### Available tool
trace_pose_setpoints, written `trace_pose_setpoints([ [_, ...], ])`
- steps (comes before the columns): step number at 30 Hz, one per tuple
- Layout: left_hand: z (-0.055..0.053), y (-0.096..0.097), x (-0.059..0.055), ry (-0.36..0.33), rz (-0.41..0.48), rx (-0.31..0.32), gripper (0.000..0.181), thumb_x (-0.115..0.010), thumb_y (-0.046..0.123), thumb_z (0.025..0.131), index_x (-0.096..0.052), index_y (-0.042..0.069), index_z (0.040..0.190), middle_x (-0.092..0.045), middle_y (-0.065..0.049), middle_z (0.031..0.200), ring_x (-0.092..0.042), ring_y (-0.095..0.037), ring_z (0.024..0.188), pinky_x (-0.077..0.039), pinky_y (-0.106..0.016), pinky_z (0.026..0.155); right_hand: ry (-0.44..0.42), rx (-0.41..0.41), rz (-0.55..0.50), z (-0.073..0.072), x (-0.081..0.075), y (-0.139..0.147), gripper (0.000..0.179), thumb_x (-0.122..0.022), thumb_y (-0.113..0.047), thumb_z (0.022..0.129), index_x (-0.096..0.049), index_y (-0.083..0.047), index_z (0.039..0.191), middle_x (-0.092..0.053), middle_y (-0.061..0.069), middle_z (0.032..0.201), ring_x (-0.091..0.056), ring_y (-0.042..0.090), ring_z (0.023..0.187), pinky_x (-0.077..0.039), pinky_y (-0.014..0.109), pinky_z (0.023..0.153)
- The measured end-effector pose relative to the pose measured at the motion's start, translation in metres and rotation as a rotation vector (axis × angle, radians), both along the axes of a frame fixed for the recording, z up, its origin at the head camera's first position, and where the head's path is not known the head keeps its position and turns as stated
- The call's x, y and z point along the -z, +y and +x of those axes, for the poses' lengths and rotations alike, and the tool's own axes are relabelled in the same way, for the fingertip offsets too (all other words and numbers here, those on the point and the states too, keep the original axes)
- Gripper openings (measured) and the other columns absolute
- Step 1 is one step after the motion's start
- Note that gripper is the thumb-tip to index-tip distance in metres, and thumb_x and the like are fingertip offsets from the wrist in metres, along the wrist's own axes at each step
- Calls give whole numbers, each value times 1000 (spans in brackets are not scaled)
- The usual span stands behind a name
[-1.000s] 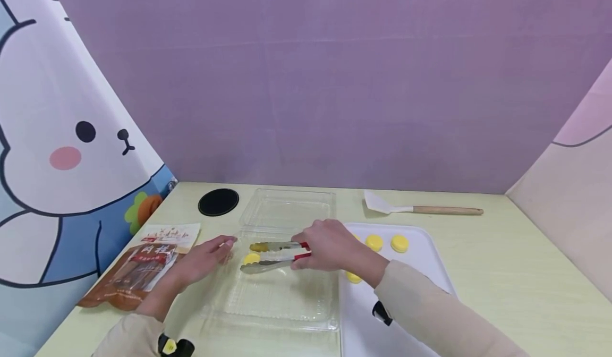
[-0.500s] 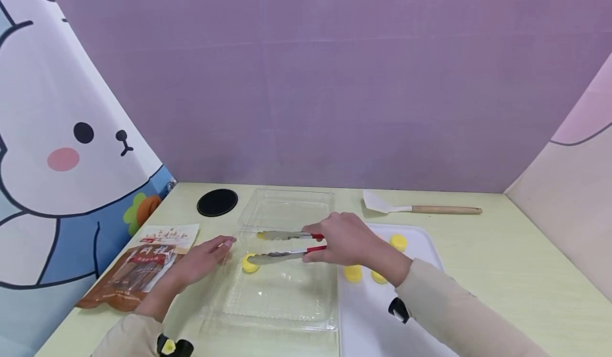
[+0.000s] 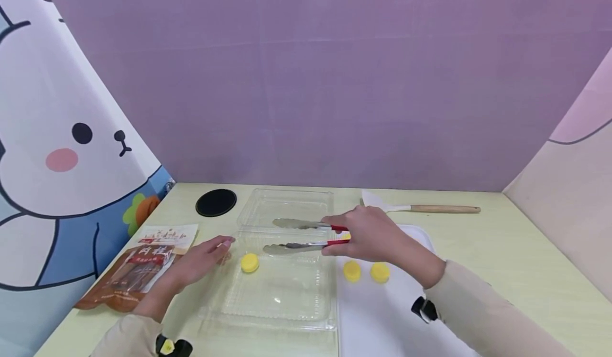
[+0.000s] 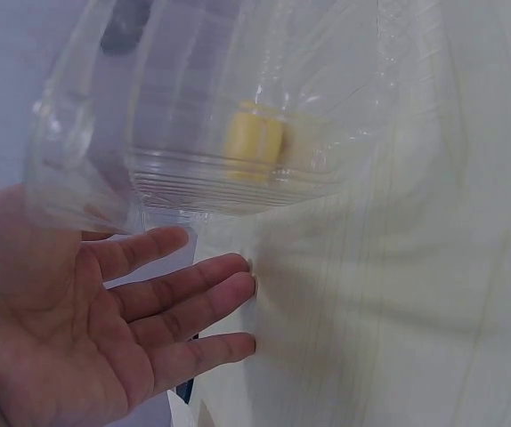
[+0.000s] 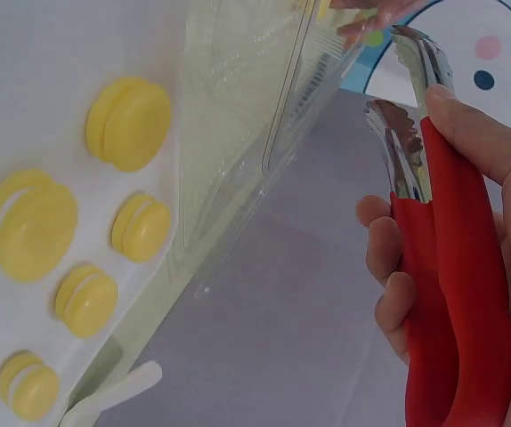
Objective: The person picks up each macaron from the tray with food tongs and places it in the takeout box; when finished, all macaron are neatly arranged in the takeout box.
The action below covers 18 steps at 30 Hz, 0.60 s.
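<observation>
At the far left hangs a cartoon backdrop [image 3: 62,102], and beside it a brown and white food packet [image 3: 138,266] lies flat on the worktop [image 3: 507,256]. Next comes the left hand [image 3: 203,258], its fingers loosely extended and apart, at the left side of a clear plastic container [image 3: 277,298]; the left wrist view shows the fingertips close to the worktop, though whether they touch it I cannot tell. Behind that hand, near the back edge, lies a black disc [image 3: 216,203].

The container stands open, its clear lid [image 3: 289,205] lying back toward the purple wall [image 3: 325,81]. Inside the base, in the left part, sits one yellow macaron [image 3: 249,263].

Over the right part of the container are metal tongs [image 3: 296,248] with spread tips, to the right of that macaron and apart from it. The right hand [image 3: 365,235] grips their red handles [image 5: 469,267], fingers and thumb curled round them.

Beneath the right forearm is a white tray [image 3: 368,314], adjoining the container; the right wrist view shows five more yellow macarons [image 5: 129,124] on it. Behind the tray lies a white spatula [image 3: 444,209] with a wooden handle, pointing right.
</observation>
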<state>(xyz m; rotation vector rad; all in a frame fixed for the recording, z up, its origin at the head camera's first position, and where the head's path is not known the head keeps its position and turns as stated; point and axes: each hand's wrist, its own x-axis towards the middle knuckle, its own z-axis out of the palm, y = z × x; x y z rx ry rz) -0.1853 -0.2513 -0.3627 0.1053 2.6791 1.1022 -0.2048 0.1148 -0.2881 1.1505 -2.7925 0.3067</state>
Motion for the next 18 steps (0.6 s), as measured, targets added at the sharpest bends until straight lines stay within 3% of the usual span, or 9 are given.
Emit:
trace_pose_setpoints([
  [5, 0, -1, 1, 5, 16, 8, 55, -38, 39, 111, -44, 1, 151, -55, -28, 140, -57, -43, 124, -41, -63, 103, 11, 28, -16, 2, -4, 16, 55, -80, -49, 86, -72, -13, 126, -43, -16, 53, -38, 3, 50, -31, 23, 50],
  [12, -1, -1, 1, -1, 24, 6, 55, -38, 38, 111, -43, 0, 151, -54, -29, 141, -57, -42, 123, -41, -63, 103, 8, 70, -64, 8, -8, 40, 56, -80, -50, 85, -72, -11, 125, -70, -9, 78, -55, 2, 62, -45, 26, 56],
  [18, -1, -1, 0, -9, 19, -4, 55, -38, 38, 112, -43, 1, 151, -55, -28, 140, -57, -42, 123, -41, -63, 103, 26, 110, -59, 12, -9, 60, 59, -81, -50, 83, -72, -10, 126, -70, -9, 79, -51, 2, 60, -43, 25, 55],
])
